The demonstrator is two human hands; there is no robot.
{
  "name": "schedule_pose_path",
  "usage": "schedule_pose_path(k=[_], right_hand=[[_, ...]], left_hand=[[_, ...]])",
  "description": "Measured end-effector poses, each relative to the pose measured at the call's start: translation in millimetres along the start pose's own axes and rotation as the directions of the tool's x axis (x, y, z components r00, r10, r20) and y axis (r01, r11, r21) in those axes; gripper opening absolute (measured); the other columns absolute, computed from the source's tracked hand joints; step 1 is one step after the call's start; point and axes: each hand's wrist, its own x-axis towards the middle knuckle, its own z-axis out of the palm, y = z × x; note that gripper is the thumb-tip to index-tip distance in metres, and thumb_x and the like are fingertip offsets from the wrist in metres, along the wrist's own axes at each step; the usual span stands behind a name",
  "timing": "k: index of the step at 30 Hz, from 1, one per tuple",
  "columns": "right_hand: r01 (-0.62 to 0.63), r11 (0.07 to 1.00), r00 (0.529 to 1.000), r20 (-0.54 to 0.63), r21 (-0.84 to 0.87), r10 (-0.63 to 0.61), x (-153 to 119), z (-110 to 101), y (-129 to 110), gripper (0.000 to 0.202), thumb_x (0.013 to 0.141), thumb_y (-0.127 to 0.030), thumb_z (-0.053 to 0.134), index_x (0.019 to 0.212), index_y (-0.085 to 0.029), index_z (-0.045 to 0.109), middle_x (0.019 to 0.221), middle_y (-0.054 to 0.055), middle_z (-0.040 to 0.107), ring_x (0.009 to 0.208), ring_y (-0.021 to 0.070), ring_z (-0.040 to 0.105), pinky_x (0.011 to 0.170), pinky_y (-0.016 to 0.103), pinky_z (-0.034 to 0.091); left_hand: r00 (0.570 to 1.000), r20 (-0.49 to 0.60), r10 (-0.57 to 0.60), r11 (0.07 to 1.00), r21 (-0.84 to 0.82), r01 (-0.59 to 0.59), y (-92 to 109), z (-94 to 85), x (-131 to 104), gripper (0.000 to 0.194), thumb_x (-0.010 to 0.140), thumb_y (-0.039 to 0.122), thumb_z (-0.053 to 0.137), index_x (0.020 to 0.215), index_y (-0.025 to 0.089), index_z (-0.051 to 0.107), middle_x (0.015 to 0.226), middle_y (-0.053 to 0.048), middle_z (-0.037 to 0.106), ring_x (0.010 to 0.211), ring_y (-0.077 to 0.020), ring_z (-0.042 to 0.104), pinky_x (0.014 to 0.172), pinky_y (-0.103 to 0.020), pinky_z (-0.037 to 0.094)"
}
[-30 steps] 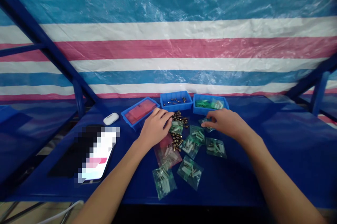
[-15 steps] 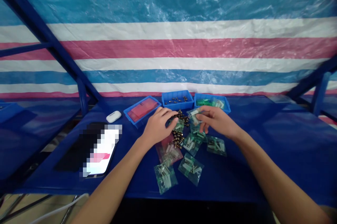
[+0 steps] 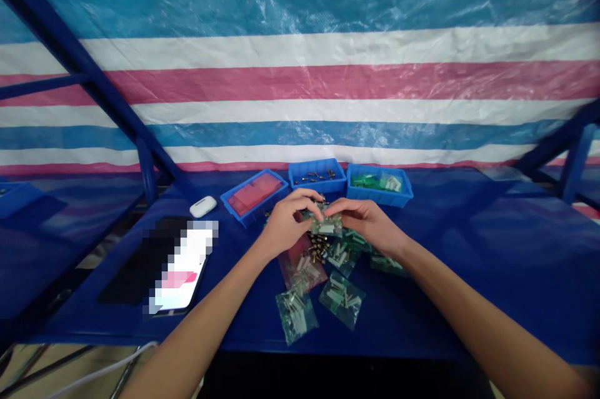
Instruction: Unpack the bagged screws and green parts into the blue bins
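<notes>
Green-tinted clear plastic, a small bag [image 3: 328, 228] of white pieces, sits between both hands at the centre of the frame, over the brass fittings [image 3: 320, 247]. Half a second ago I had a bag in the right hand [image 3: 375, 225] alone, further right; now that hand has come in to meet the left hand [image 3: 285, 222], so the handling has become two-handed. The right fingers look to be pinching the bag; the left ones curl onto its other side, though I cannot tell if they grip. Other filled bags [image 3: 342, 300] lie lower centre on the bench [image 3: 459, 286]. I can read no brand or label; blocks mask the phone [image 3: 180, 283] at left
</notes>
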Motion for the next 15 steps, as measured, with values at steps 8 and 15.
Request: schedule_pose_path(k=[8, 15], right_hand=[[0.01, 0.962, 0.989, -0.14, -0.274, -0.05, 2.4, -5.2, 1.9, 0.029, 0.085, -0.042, 0.063, 0.07, -0.017, 0.064, 0.065, -0.001, 0.058, 0.061, 0.0123, 0.051, 0.059, 0.026, 0.041], [-0.07, 0.817, 0.746, -0.573, -0.572, -0.338, -1.0, -54.3, -6.5, 0.023, 0.083, -0.04, 0.065, 0.091, -0.019, 0.072, 0.079, 0.003, 0.069, 0.068, 0.0165, 0.06, 0.063, 0.028, 0.045]], left_hand=[[0.987, 0.019, -0.161, 0.985, 0.066, 0.159, 2.4, 1.0, -0.9, 0.026, 0.092, 0.036, 0.053, 0.084, 0.017, 0.07, 0.076, -0.002, 0.069, 0.067, -0.0138, 0.061, 0.056, -0.022, 0.042], [0.972, -0.1, -0.212, 0.969, 0.108, 0.223, -1.3, -2.8, 0.9, 0.028, 0.094, 0.036, 0.047, 0.102, 0.02, 0.069, 0.083, -0.002, 0.072, 0.071, -0.0141, 0.064, 0.061, -0.022, 0.045]])
